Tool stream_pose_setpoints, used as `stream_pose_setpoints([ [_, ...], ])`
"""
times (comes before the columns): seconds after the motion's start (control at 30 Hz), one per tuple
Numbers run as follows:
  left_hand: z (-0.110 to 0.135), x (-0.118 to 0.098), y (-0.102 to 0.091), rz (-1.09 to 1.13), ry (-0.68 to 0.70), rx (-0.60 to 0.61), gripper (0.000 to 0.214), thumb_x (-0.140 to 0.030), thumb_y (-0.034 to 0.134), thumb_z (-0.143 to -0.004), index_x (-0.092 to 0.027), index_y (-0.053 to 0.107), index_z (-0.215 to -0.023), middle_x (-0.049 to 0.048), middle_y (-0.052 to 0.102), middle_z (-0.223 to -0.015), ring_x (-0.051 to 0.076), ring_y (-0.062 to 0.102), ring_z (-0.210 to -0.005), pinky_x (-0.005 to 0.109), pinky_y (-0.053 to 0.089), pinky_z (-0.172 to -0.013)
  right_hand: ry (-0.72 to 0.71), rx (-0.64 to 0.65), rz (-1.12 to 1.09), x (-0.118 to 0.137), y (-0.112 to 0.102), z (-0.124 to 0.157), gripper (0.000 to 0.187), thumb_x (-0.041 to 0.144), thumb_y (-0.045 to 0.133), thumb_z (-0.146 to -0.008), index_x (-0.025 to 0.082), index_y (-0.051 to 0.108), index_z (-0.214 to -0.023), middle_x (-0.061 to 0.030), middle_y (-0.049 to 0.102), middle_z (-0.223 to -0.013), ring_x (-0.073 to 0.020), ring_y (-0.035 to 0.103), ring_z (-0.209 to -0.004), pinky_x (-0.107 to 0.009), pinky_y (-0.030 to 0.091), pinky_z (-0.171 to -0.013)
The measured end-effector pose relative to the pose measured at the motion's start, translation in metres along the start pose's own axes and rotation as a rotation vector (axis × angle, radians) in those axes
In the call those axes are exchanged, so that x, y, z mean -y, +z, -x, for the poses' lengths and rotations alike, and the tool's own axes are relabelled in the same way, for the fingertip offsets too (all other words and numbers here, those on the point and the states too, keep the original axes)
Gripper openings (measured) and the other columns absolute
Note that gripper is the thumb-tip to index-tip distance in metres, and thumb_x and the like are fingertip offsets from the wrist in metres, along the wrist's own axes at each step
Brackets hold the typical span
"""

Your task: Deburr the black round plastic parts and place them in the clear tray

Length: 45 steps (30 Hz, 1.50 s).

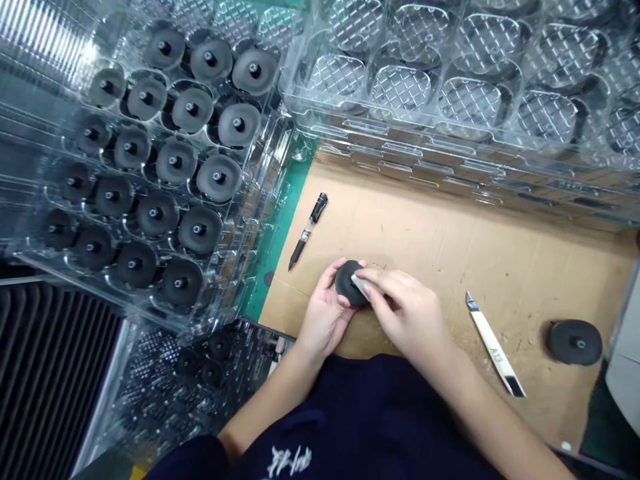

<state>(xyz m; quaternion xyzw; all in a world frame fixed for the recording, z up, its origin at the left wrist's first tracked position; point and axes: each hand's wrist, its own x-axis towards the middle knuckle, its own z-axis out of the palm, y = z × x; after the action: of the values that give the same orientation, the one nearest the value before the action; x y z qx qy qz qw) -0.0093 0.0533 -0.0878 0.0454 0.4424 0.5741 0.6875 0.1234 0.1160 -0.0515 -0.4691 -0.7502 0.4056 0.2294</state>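
Found holding black disc [344,285] in left hand [324,312] near worktop's [257,297] near edge, pinching pale strip [359,283] in right hand [407,303], slantwise over disc's right side.

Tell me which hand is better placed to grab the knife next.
Likely the right hand: the knife lies nearby, though that hand holds a pale piece. The left hand is farther off, holding the disc.

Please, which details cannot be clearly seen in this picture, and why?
All in the head view:
Underside of the round matte-black disc: turned away, facing the left hand.
Part of the flat light-grey piece: covered by fingers of the right hand.
White lettering on the dark-blue cloth garment: too blurred.
Pale grey sheet: cut off by right edge.
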Motion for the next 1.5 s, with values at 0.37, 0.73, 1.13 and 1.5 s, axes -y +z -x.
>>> stream_pose_setpoints([
  [0.37, -0.001, 0.000, -0.001, 0.029, -0.013, 0.080, 0.052, -0.023, 0.074, -0.071, -0.027, 0.052, -0.119, 0.0069, 0.055, -0.127, 0.023, 0.053, -0.116, 0.034, 0.044, -0.098, -0.045, 0.060, 0.043, -0.010, -0.006, 0.018, 0.025, 0.018, 0.047, -0.090, 0.022, 0.062, -0.110, -0.0039, 0.068, -0.096, -0.0166, 0.062, -0.086, -0.033, 0.050, -0.081],
  [0.73, 0.002, -0.004, -0.004, 0.015, -0.065, 0.136, 0.077, -0.028, 0.078, -0.066, -0.030, 0.036, -0.131, 0.0118, 0.052, -0.130, 0.026, 0.055, -0.115, 0.040, 0.040, -0.100, 0.292, -0.045, -0.078, -0.023, -0.005, 0.061, 0.021, 0.030, 0.051, -0.088, 0.024, 0.067, -0.100, -0.0030, 0.069, -0.097, -0.0165, 0.063, -0.079, -0.029, 0.050, -0.068],
  [1.13, 0.056, -0.020, 0.009, -0.136, -0.189, 0.171, 0.059, -0.017, 0.075, -0.069, -0.025, 0.053, -0.124, 0.0072, 0.062, -0.117, 0.017, 0.062, -0.098, 0.020, 0.051, -0.076, -0.099, -0.240, -0.082, 0.066, 0.003, 0.069, 0.026, 0.016, 0.043, -0.090, 0.021, 0.055, -0.113, -0.0067, 0.063, -0.102, -0.0172, 0.058, -0.092, -0.032, 0.048, -0.082],
  [1.5, 0.090, -0.024, 0.019, -0.152, -0.118, 0.198, 0.060, -0.013, 0.078, -0.062, -0.026, 0.058, -0.118, 0.0048, 0.064, -0.112, 0.021, 0.062, -0.097, 0.023, 0.052, -0.076, -0.293, -0.112, -0.067, 0.081, -0.006, 0.091, 0.025, 0.012, 0.043, -0.089, 0.016, 0.054, -0.111, -0.0056, 0.061, -0.091, -0.0152, 0.056, -0.084, -0.030, 0.047, -0.078],
])
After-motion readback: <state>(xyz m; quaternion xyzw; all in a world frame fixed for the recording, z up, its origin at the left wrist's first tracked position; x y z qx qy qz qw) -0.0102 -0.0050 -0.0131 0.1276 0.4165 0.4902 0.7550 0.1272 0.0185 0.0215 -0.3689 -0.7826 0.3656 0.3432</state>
